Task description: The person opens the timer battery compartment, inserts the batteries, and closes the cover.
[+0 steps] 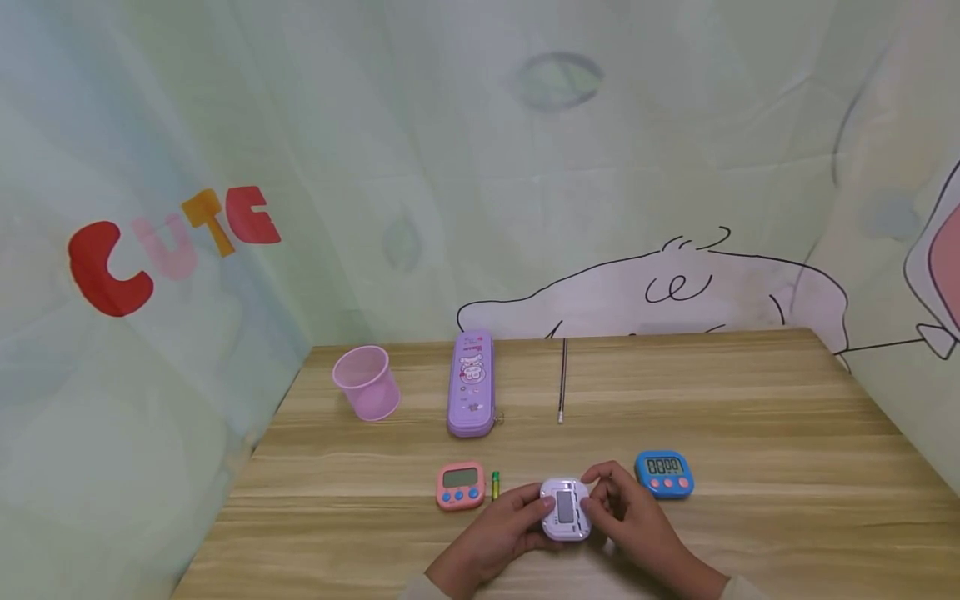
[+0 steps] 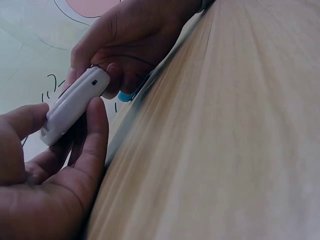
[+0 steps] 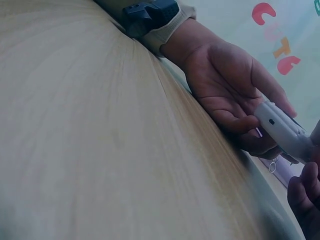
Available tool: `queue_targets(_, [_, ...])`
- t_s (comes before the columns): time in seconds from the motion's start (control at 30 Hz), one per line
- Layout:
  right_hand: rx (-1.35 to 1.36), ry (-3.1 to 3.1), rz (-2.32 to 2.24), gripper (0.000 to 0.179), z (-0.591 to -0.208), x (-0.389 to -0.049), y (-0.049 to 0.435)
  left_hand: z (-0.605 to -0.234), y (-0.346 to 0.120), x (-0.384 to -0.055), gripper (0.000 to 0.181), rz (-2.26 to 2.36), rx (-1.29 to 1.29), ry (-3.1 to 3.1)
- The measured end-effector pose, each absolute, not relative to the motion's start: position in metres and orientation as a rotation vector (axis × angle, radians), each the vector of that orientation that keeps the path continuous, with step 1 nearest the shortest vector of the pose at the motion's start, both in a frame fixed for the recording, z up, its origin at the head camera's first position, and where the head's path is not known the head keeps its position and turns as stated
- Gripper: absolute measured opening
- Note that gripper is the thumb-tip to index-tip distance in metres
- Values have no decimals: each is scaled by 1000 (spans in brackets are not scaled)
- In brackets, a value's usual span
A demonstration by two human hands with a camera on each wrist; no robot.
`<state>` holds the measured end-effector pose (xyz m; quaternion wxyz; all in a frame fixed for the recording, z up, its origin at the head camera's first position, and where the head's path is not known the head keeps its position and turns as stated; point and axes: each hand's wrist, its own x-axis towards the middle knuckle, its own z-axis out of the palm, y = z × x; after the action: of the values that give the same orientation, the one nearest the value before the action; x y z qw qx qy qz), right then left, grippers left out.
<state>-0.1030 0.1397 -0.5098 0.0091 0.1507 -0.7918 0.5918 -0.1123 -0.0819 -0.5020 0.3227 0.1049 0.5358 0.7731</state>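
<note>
A white digital timer with a small grey screen is held up between both hands, above the front part of the table. My left hand grips its left side, thumb on the face and fingers beneath, as the left wrist view also shows. At the opposite edge, my right hand pinches the timer with the thumb on its face. In the right wrist view the timer's pale side shows a small dark slot. Close beyond the right hand lies a blue timer reading zeros.
A pink timer and a small green-yellow battery lie left of the hands. Farther back are a pink cup, a purple pencil case and a dark pencil. A printed curtain hangs behind the wooden table.
</note>
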Motion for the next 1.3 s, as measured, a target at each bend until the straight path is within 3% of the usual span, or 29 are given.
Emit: queue_targets(1.3, [645,-2377,1923,26,-509,-100,142,-500,-82,-114,50,2026,260,1398])
